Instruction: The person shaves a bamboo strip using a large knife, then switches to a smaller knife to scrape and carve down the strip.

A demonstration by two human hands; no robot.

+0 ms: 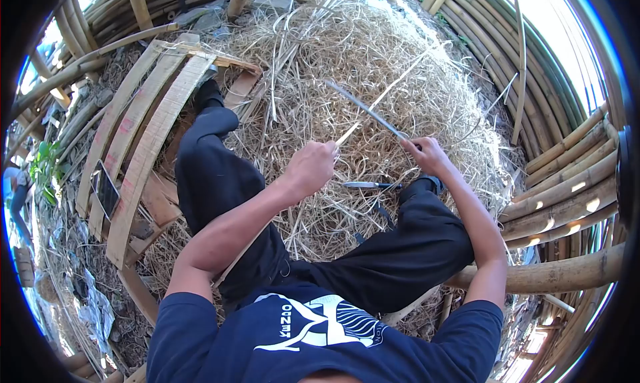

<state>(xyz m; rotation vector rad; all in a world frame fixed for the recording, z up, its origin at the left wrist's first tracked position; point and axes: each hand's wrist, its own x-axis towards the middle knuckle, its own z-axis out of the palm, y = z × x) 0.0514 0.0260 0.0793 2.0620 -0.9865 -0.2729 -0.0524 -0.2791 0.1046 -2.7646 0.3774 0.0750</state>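
Observation:
My left hand is closed around a long, thin bamboo strip. The strip runs back under my left forearm and slants away to the upper right. In my right hand is the handle of a knife with a long, narrow blade. Its blade points up and left and crosses the strip in the view; whether the two touch I cannot tell. Below the hands, by my right foot, a second knife with a dark handle lies on the bamboo shavings.
On my left stands a slatted wooden pallet with a phone on it. Stacked bamboo poles line the right side, and more poles stand at the back. A thick pole lies beside my right arm.

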